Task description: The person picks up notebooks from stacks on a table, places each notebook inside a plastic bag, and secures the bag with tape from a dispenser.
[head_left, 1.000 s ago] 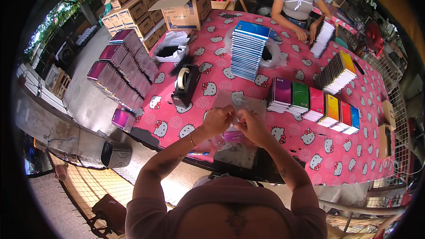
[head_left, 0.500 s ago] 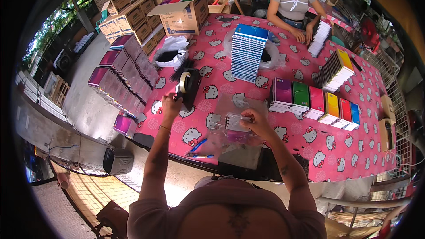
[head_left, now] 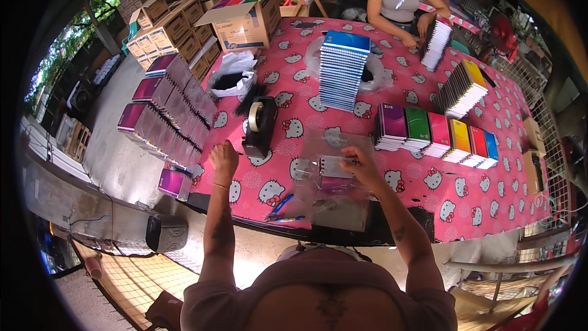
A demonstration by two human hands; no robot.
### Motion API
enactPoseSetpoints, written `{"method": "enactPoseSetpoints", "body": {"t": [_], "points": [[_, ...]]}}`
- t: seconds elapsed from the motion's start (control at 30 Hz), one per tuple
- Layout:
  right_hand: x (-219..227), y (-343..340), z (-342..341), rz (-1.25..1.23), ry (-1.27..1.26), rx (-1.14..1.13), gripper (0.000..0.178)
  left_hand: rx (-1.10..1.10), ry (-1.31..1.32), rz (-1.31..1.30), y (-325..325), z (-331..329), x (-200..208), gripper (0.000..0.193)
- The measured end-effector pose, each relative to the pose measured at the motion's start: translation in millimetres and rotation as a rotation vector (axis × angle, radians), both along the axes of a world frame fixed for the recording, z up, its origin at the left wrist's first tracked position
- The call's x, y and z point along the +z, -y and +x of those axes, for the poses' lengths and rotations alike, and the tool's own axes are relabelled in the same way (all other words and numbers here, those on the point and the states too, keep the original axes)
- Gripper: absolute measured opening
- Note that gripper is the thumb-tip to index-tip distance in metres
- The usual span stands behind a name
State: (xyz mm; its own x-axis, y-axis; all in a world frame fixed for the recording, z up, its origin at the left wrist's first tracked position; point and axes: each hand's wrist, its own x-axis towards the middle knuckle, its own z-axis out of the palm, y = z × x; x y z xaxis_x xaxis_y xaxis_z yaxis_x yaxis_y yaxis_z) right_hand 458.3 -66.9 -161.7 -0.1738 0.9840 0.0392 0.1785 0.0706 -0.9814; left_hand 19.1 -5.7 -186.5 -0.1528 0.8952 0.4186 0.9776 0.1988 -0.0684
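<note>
In front of me a purple spiral notebook (head_left: 335, 182) lies on the table, partly covered by clear plastic film (head_left: 320, 141). My right hand (head_left: 361, 165) rests at the notebook's upper right, its fingers pinched on the film. To the left, my left hand (head_left: 224, 159) hangs over the table with the fingers drawn together; what they hold, if anything, is too small to tell. Just beyond it stands a black tape dispenser (head_left: 263, 132) with a roll of clear tape (head_left: 255, 116). Blue-handled scissors or cutters (head_left: 282, 204) lie near the table's front edge.
Stacked purple notebooks in film (head_left: 171, 113) line the left edge. A tall blue notebook stack (head_left: 343, 73) stands ahead. Rows of coloured notebooks (head_left: 438, 135) are at right. An open carton (head_left: 245, 27) sits at the back left; a person (head_left: 401, 6) handles notebooks at the far side.
My left hand has moved away from the tape dispenser, left and toward me, and its fingers have drawn together. My right hand stays at the film over the notebook. The view has shifted slightly.
</note>
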Motion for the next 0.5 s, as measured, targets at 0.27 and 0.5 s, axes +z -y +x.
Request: {"method": "enactPoseSetpoints", "body": {"t": [0.27, 0.5], "points": [[-2.4, 5.8, 5.1, -0.130, -0.154, -0.040, 0.039, -1.383, 0.260, -0.608, -19.7, 240.3, 138.8, 0.024], [0.5, 2.2, 11.4, -0.072, -0.233, 0.092, 0.051, -1.096, 0.667, -1.283, -79.8, 249.7, 65.6, 0.021]]}}
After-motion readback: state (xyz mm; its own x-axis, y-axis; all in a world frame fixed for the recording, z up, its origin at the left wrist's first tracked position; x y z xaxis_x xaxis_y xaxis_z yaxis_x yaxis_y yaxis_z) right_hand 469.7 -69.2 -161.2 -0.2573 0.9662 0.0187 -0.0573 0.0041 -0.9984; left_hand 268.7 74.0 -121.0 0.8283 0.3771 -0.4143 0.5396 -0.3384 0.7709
